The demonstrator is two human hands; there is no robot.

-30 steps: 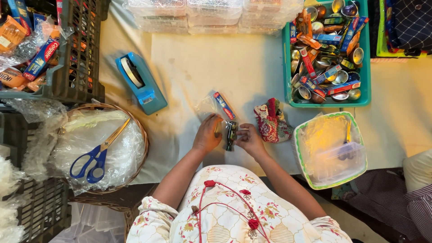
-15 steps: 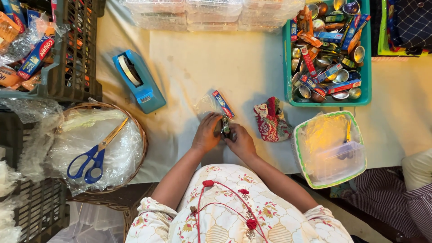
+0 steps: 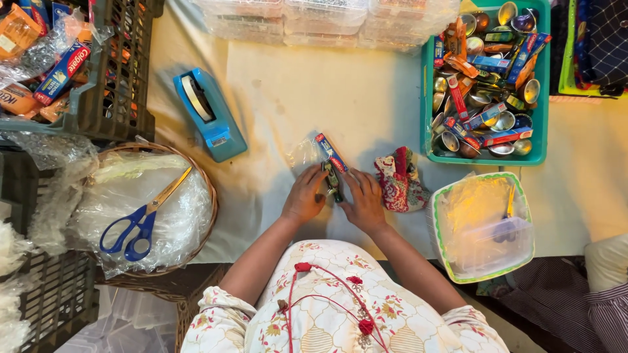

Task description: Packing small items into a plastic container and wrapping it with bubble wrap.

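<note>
At nine o'clock, blue-handled scissors (image 3: 140,222) are laid on plastic in a wicker basket (image 3: 208,196); a blue tape dispenser (image 3: 209,114) is set at eleven. At the centre, a small packet in a clear bag (image 3: 332,165) is pinched from both sides: the left hand (image 3: 305,195) and right hand (image 3: 363,199) are closed on it. A patterned cloth (image 3: 400,180) is seen just beside, a green tray (image 3: 428,98) of small boxes at two o'clock.
</note>
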